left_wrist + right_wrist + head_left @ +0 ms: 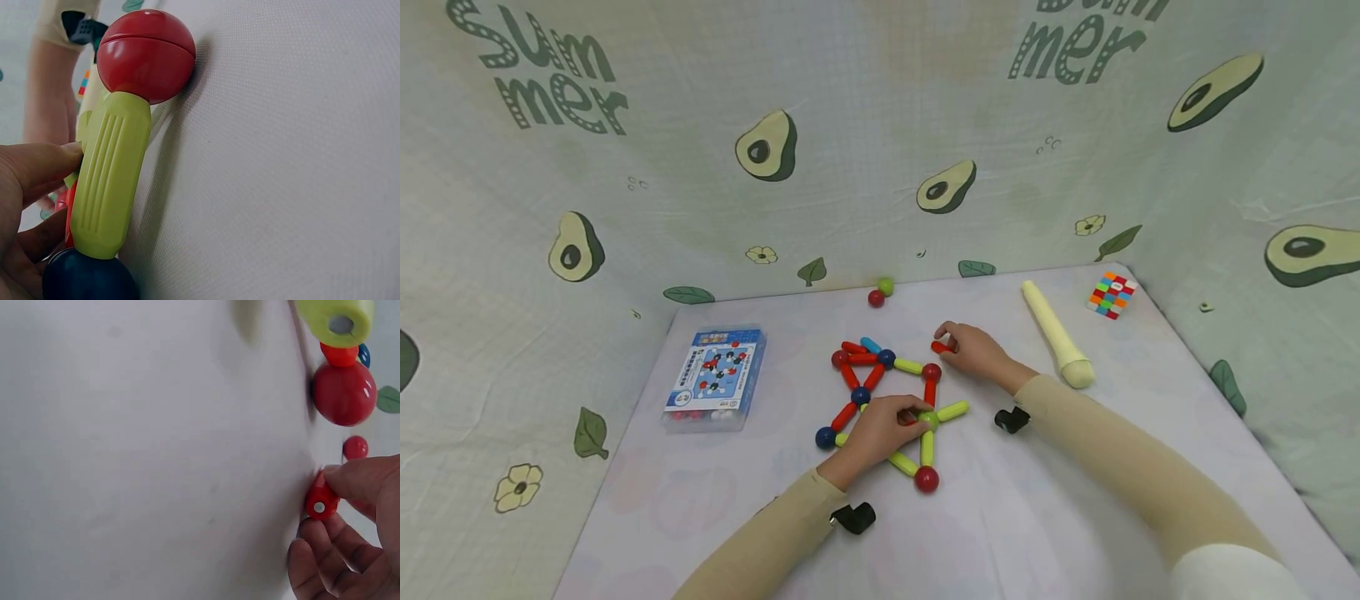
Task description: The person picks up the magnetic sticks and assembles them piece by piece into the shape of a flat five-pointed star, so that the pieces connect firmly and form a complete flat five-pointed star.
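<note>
A person bends to a ball-and-rod frame (861, 395) lying mid-table (970, 533). R hand (977, 353), on the side toward the table's R edge, pinches a red rod (316, 495) btwn thumb & fingers. L hand (883, 429) is curled on the frame by a green ball (928, 420); it appears to grip a red piece there, tho its fingers partly hide the hold.

By the look of it: hard plastic, light, each rod stiff, joints prob. weaker. A pale disc (319, 507) in the red rod's end hints at a magnet, so a knock could pop pieces apart. Smooth balls may slip; ribbed sides, e.g. on the green rod (106, 175) seen from the L wrist, look the better hold, mid-length, ends left free.

The box (715, 379) sits nr the table's L edge, well apart from the frame; the stick (1051, 329) lies toward the far R corner, w/ the cube (1112, 295) just inside it. A loose red ball (876, 298) & loose green ball (886, 287) lie nr the far edge. Widest room looks to be toward the near R corner, tho the R sleeve (1120, 450) spans part of it.
</note>
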`<state>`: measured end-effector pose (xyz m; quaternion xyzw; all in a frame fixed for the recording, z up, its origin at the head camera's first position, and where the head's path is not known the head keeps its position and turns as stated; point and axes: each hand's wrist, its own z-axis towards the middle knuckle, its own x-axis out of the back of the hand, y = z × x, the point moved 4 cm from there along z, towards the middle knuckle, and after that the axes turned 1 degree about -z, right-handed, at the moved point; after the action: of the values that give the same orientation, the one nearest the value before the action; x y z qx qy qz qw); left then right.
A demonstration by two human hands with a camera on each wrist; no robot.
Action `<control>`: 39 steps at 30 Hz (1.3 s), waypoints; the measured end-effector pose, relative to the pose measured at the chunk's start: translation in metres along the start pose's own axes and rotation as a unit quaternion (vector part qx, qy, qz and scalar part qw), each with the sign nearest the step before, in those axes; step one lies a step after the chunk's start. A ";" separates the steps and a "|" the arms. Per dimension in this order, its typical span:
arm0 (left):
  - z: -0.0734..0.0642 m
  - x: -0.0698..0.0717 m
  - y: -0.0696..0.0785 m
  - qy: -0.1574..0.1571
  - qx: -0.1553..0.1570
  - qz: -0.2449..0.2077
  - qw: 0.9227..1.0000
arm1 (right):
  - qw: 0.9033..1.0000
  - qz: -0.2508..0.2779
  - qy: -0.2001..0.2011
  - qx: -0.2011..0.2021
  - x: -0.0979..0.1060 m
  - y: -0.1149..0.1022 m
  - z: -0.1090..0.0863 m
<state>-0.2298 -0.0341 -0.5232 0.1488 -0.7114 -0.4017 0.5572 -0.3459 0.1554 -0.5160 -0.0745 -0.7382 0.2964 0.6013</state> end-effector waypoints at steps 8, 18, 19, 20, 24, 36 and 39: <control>0.000 0.001 -0.001 0.001 0.006 0.002 1.000 | 1.000 0.001 0.022 0.020 0.002 0.015 -0.032; -0.002 0.002 0.000 0.001 0.015 -0.002 1.000 | 0.999 0.000 0.028 0.039 -0.001 0.017 -0.070; -0.002 0.002 0.000 0.001 0.016 -0.003 1.000 | 0.999 -0.004 0.031 0.042 -0.001 0.017 -0.072; -0.002 0.002 0.000 0.001 0.016 -0.004 1.000 | 0.998 -0.005 0.034 0.045 -0.002 0.017 -0.073; -0.002 0.002 -0.001 0.001 0.016 -0.007 1.000 | 0.997 0.007 0.040 0.058 -0.003 0.015 -0.076; -0.001 0.001 -0.001 0.000 0.005 -0.004 1.000 | 0.996 0.060 0.025 0.067 -0.006 0.006 -0.076; 0.000 0.001 0.000 -0.001 0.007 -0.006 1.000 | 0.995 0.065 0.022 0.070 -0.006 0.006 -0.076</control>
<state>-0.2299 -0.0352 -0.5222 0.1562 -0.7136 -0.4004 0.5532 -0.2754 0.1844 -0.5166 -0.0865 -0.6963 0.3837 0.6004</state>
